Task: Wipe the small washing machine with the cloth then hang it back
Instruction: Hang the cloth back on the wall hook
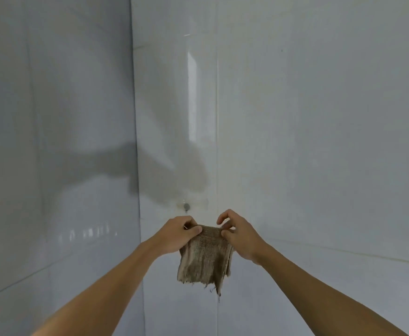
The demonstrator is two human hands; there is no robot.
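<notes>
Glossy pale tiled walls (320, 117) meet at a corner (135, 141), with thin grout lines, a bright window reflection (192, 98) and a grey shadow (126, 166) falling across both tiled faces.

Two bare forearms come into the head view from the bottom edge, one from the lower left and one from the lower right. No sleeve, cuff or glove covers either of them as far as the picture reaches. The wrists carry no watch, band or bracelet. The left hand (179, 235) and the right hand (238, 235) are likewise uncovered, with no ring to be seen on the fingers that show. The fingernails are short and plain. Nothing of the clothing, upper arms or body is in view.
</notes>
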